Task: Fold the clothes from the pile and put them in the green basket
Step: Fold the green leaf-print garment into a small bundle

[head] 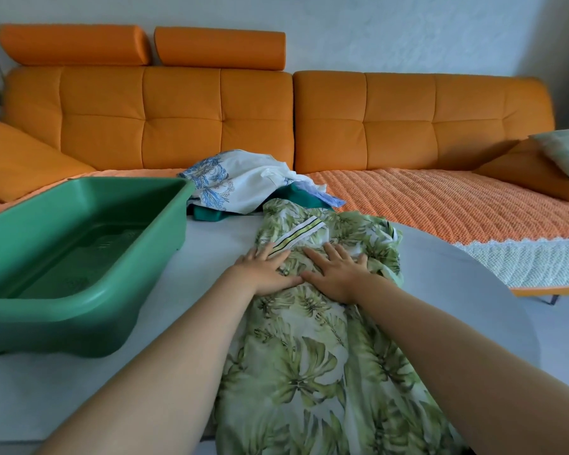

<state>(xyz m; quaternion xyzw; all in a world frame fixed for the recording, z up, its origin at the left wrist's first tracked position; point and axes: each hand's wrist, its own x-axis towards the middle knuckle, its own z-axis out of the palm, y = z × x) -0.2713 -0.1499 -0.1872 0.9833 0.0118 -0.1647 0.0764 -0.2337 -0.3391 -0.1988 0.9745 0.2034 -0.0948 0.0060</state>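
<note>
A long orange sofa [178, 116] with a tufted, leather-like back and two bolster-shaped headrests stretches behind the green basket; its seat wears an orange ribbed woven cover [424, 198] with a white lacy edge. Under the basket lies the smooth, pale table [457, 284], whose rim curves round to the basket's right. The green rectangular plastic basket [79, 310] itself is deep, with thick rolled rims, rounded corners and a patterned floor.

Just right of the basket, a thin white garment printed with green palm leaves [309, 372] is spread lengthwise on the table, rumpled at its far end, where a white band with yellow and dark stripes crosses it. Beyond the basket's far right corner, at the table's back edge, sits the pile of crumpled clothes [243, 188]: white fabric with a blue floral print on top, teal and pale blue pieces beneath.

To the right of the basket, both hands lie on the leaf-print garment: the left hand [266, 274] and the right hand [339, 274] press flat, fingers straight and spread, side by side, gripping nothing.
</note>
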